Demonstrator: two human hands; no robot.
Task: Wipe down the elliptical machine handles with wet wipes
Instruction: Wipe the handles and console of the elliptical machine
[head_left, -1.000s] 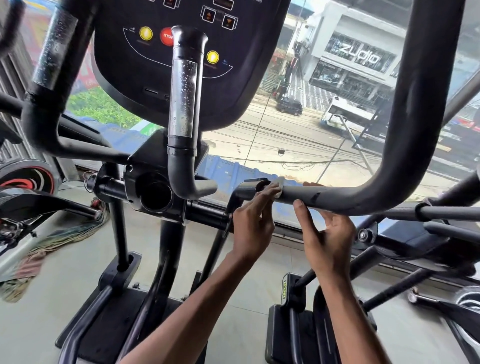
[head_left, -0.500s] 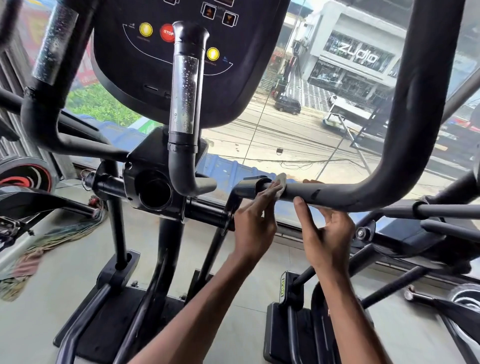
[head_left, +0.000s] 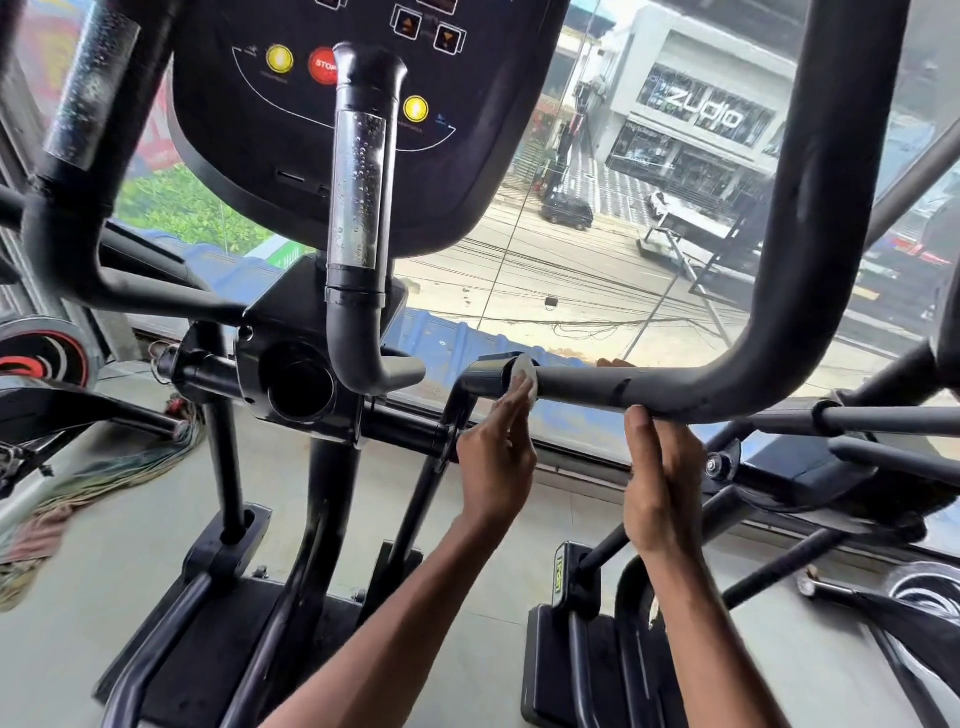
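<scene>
Far left of the handle (head_left: 675, 389), low down: heap of rags (head_left: 78, 499) on the floor (head_left: 467, 545). Left of the handle and above it: console (head_left: 311, 156), yellow and red buttons. An upright centre grip (head_left: 358, 197) stands in front of it, chrome band beaded with droplets. Handle itself: grey bar, runs level, then bends upward at its right end. At the handle's left end, where it meets a black joint (head_left: 483, 376): wet wipe (head_left: 525, 375), white, bunched against the bar. Left hand (head_left: 498, 462) comes up from below the handle. Fingers straight and pressed together, tips pushing the wet wipe onto the bar's near side. Thumb hidden, so can't tell whether it pinches the wet wipe from behind. Right hand (head_left: 660, 488) is at the handle's middle, right of the wet wipe and apart from it. Thumb up against the near side, fingers wrapped over from behind, one fingertip showing on top: it grips the bar. Behind the handle: window (head_left: 597, 260), street and shopfront outside.
</scene>
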